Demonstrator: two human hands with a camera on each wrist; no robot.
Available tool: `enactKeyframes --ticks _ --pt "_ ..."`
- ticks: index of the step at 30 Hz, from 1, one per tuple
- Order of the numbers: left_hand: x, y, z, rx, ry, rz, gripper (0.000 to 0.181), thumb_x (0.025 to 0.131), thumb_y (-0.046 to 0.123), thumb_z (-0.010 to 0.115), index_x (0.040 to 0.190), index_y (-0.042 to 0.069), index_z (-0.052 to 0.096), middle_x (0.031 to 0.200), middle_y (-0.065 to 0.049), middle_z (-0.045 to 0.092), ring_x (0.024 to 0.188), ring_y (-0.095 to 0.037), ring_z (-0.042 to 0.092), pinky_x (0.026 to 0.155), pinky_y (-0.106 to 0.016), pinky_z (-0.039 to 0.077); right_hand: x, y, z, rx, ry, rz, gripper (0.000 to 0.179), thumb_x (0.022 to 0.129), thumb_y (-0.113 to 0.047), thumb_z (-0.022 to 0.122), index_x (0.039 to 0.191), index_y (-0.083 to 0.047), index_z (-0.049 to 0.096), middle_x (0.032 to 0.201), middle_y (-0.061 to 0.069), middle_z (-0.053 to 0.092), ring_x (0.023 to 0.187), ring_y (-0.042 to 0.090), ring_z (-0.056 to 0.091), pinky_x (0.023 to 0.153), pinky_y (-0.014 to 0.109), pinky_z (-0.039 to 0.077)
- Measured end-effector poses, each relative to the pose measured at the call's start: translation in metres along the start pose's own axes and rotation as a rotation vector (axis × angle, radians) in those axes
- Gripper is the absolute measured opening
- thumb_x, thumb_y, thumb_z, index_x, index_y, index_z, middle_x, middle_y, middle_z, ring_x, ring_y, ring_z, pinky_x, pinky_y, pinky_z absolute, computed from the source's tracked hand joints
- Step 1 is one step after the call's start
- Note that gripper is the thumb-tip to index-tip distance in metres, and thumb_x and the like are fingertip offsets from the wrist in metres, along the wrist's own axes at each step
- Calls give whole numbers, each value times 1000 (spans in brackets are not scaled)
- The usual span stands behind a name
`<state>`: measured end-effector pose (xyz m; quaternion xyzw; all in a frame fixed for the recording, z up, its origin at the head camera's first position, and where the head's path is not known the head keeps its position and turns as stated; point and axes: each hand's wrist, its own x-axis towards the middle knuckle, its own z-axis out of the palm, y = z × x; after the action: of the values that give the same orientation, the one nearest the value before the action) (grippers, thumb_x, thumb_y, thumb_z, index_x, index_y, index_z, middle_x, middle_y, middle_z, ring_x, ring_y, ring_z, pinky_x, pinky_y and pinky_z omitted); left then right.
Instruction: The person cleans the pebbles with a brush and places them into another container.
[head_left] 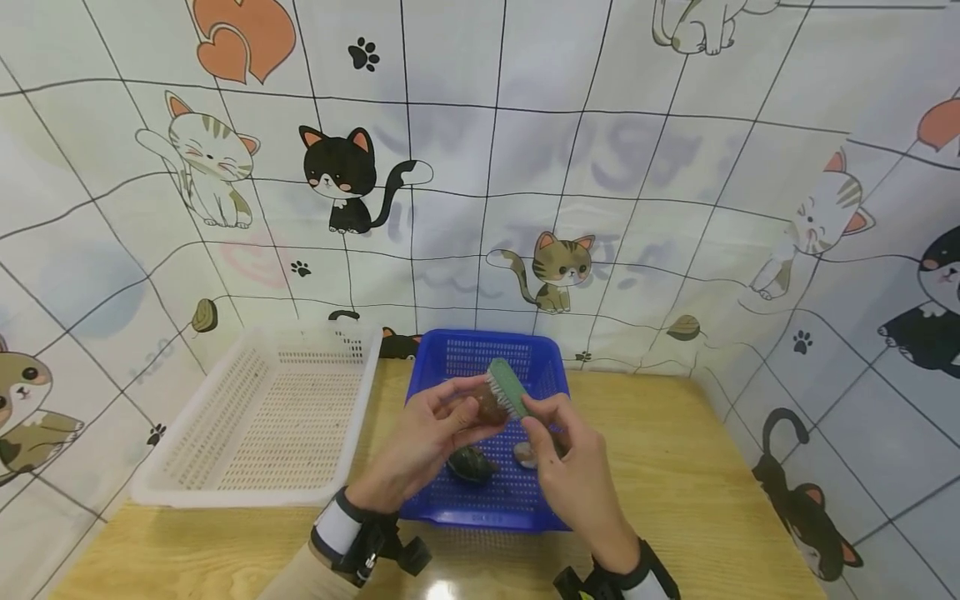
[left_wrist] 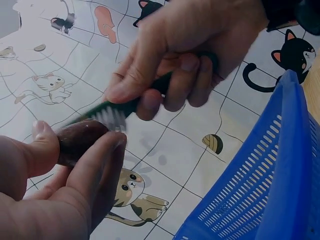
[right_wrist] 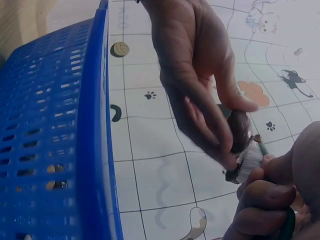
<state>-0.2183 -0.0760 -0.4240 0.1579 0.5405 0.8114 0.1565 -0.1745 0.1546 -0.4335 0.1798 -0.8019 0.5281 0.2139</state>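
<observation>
My left hand [head_left: 420, 442] holds a smooth reddish-brown stone [head_left: 491, 407] between thumb and fingers, above the blue basket [head_left: 487, 523]. A green-backed scrub brush [head_left: 510, 382] with pale bristles is gripped in my right hand [head_left: 577, 467]. Its bristles [left_wrist: 111, 118] lie against the stone, as the left wrist view shows; there the right fingers [left_wrist: 182, 82] curl round the green handle. Inside the basket, below the hands, are a dark green-black stone [head_left: 471, 465] and a paler one [head_left: 525, 454], partly hidden by the right hand.
A white perforated basket [head_left: 281, 425] stands to the left of the blue one on the wooden table [head_left: 645, 467]. Behind and at both sides hangs a cat-patterned sheet [head_left: 465, 208] with grid lines.
</observation>
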Motion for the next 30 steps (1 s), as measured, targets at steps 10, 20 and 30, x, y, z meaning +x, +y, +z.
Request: enactKeyframes --ticks 10,20,30 --pt "2 4 -3 -63 25 17 49 123 11 55 171 -2 50 148 -16 73 128 -22 82 118 -38 66 4 2 -6 -48 17 -11 10 115 -4 72 124 -6 76 144 13 83 122 27 83 100 29 72" --pt "2 2 -3 -21 35 -22 49 124 11 54 172 0 50 149 -20 74 126 -20 82 118 -37 66 4 3 1 -2 -11 -15 10 115 -2 70 124 -5 74 144 16 82 116 19 81 94 27 73" --pt "1 5 0 -53 55 10 49 124 13 52 171 -2 51 133 -8 81 121 -18 82 114 -34 68 3 0 -5 20 -61 -54 9 115 0 68 117 -6 75 140 18 82 126 35 82 95 27 73"
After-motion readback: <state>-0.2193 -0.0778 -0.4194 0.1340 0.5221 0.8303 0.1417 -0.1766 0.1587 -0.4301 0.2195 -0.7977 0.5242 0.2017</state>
